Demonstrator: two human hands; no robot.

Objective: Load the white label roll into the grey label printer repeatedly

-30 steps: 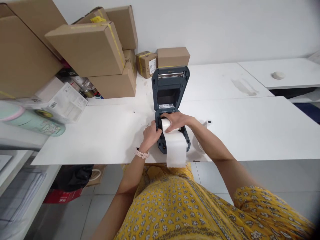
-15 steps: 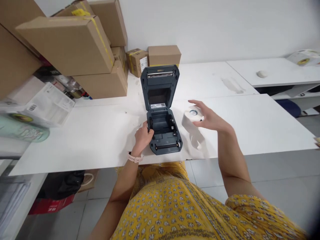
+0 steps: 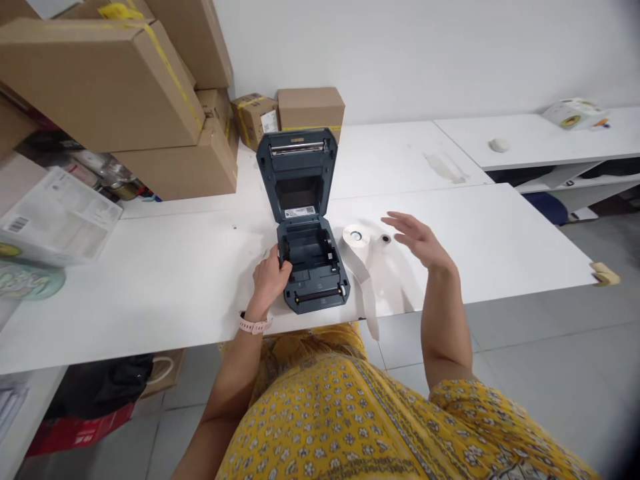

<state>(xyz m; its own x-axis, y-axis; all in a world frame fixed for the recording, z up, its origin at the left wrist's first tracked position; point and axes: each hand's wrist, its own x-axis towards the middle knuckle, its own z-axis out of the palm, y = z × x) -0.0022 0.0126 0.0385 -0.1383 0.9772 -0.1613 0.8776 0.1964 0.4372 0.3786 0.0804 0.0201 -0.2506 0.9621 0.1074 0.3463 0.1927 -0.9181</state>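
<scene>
Plastic printer (image 3: 307,257) under left hand (image 3: 269,280); cylindrical paper roll (image 3: 356,237) beside.

Plain white wall (image 3: 425,47) behind, evenly lit, no shadows of note. White tabletop (image 3: 500,233) in front, a second white table (image 3: 400,153) behind it with a faint smear, a third white desk (image 3: 530,137) off to the right. Stacked cardboard boxes (image 3: 100,87) at the left against the wall, two smaller boxes (image 3: 310,107) beside them. Pale grey tiled floor (image 3: 540,360) below. Under the table at left, a black bag (image 3: 100,380) and something red.
</scene>
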